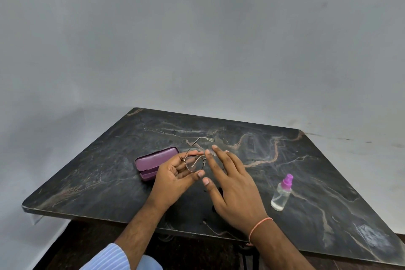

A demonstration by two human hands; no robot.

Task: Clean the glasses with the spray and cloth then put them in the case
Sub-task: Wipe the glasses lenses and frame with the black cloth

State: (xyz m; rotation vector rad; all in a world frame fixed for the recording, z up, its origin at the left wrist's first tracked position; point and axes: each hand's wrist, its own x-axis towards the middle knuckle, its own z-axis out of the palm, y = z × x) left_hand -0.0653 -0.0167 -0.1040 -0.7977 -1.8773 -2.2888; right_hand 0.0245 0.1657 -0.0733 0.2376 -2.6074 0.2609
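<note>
Thin metal-framed glasses [195,160] are held above the table in my left hand [175,178], fingers pinching the left lens rim, one temple arm sticking up and away. My right hand [232,184] hovers just right of the frame with fingers spread; its fingertips are at the bridge, and whether they touch it is unclear. A purple glasses case [151,161] lies open on the table behind my left hand. A small clear spray bottle [281,193] with a pink nozzle stands to the right. No cloth shows.
The dark marble-patterned table [306,160] stands against a grey wall. Its near edge runs under my forearms, with dark floor below. A blue striped sleeve [109,258] shows at the bottom.
</note>
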